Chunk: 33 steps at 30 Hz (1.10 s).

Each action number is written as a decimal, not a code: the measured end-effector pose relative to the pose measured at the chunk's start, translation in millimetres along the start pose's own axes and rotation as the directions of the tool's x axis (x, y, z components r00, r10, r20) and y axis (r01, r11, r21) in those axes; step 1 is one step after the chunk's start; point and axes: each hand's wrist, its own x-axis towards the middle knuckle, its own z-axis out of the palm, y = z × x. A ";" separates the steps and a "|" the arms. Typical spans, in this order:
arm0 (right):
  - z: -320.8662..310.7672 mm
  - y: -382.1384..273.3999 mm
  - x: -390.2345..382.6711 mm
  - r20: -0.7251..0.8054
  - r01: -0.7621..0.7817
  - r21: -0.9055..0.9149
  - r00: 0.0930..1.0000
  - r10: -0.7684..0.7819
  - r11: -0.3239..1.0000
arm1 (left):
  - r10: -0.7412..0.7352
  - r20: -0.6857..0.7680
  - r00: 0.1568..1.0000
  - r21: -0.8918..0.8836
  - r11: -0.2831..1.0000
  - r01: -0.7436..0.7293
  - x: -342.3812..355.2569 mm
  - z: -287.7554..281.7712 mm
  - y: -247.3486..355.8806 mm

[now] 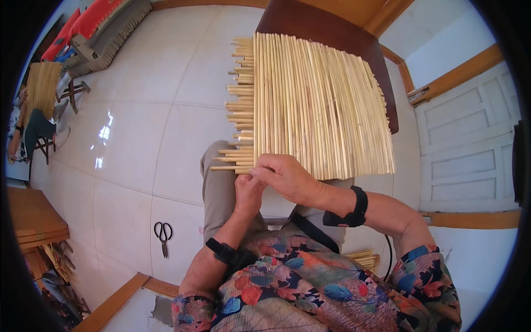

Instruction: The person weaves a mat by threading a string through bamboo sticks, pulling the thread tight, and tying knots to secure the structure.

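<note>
A mat of pale straw-coloured reeds (315,99) lies over my knees and a dark brown board (387,83), with upright strips side by side and uneven crosswise reed ends (238,105) sticking out along its left edge. My right hand (282,174) is closed on the mat's lower left corner, thumb and finger pressed at the lowest reeds. My left hand (248,191) is closed just beneath, gripping the same reed ends; its fingertips are partly hidden by my right hand.
Black scissors (163,238) lie on the tiled floor (133,155) at my left. A co-worker (38,133) sits at far left with another mat (41,88). A wooden cabinet (36,218) stands lower left, a white door (464,144) right. More reeds (362,260) lie behind my right arm.
</note>
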 end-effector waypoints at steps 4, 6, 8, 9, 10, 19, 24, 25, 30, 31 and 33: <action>-14.3 13.2 -3.8 -0.099 0.153 -0.054 0.983 -0.157 0.987 | -0.191 -0.042 0.981 -0.373 0.914 0.162 -5.4 20.8 40.3; -24.9 18.2 -10.6 -0.130 0.359 -0.178 0.914 -0.384 0.916 | -0.211 -0.050 0.976 -0.404 0.898 0.174 -8.8 17.5 46.9; -48.4 24.8 -30.2 -0.101 0.202 -0.116 0.972 -0.214 0.973 | -0.351 0.146 0.925 -0.335 0.862 0.380 -9.4 11.4 57.6; -59.2 23.1 -41.9 -0.109 0.201 -0.112 0.971 -0.213 0.973 | -0.355 0.148 0.923 -0.328 0.863 0.384 -13.1 8.3 65.6; -69.4 17.6 -56.5 -0.016 -0.053 0.103 0.998 0.055 0.993 | -0.455 0.204 0.867 -0.194 0.849 0.491 -18.7 4.7 72.8; -110.3 17.9 -140.1 0.048 -0.334 0.347 0.940 0.339 0.876 | 0.028 0.229 0.973 0.522 0.840 -0.147 -35.3 28.8 114.0; -124.3 18.0 -166.8 -0.016 -0.305 0.415 0.940 0.342 0.857 | 0.275 0.492 0.826 0.690 0.455 -0.563 -16.3 56.1 104.5; -128.7 19.2 -172.7 -0.036 -0.322 0.417 0.929 0.369 0.850 | 0.272 0.504 0.820 0.683 0.455 -0.571 -12.3 54.7 99.3; -146.8 38.1 -201.5 -0.211 -0.338 0.360 0.878 0.429 0.869 | 0.176 0.330 0.927 0.684 0.633 -0.364 -4.0 50.9 92.8; -147.9 41.3 -202.6 -0.275 -0.350 0.302 0.859 0.433 0.887 | 0.177 0.319 0.931 0.692 0.627 -0.357 -4.4 48.8 91.5; -156.3 44.6 -208.1 -0.330 -0.335 0.244 0.854 0.402 0.910 | 0.182 0.279 0.943 0.637 0.700 -0.323 -5.5 45.6 85.2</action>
